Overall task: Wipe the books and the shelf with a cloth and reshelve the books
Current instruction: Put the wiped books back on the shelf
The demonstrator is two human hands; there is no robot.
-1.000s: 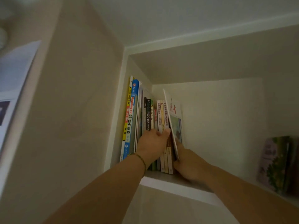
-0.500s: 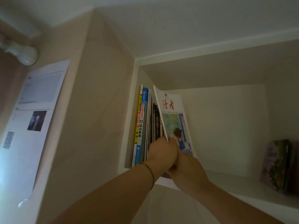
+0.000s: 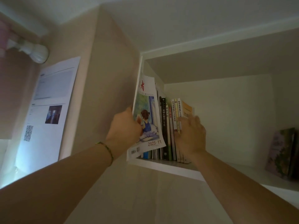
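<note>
— High up, what sits in that white shelf point(image 3: 168, 167)?

— Upright books point(image 3: 168, 126), spines towards me. My left grip point(image 3: 124, 128) clutches the magazine point(image 3: 148, 113), long axis vertical, cover facing right, now outside the row's left end. My right grip point(image 3: 191, 135) lies flat against the rightmost spines, having released the magazine.

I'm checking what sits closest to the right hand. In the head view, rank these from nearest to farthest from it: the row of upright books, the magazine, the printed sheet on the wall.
1. Row of upright books: under the right hand, touching it.
2. Magazine: further left, gripped by the left hand.
3. Printed sheet: far left, on the wall.
</note>
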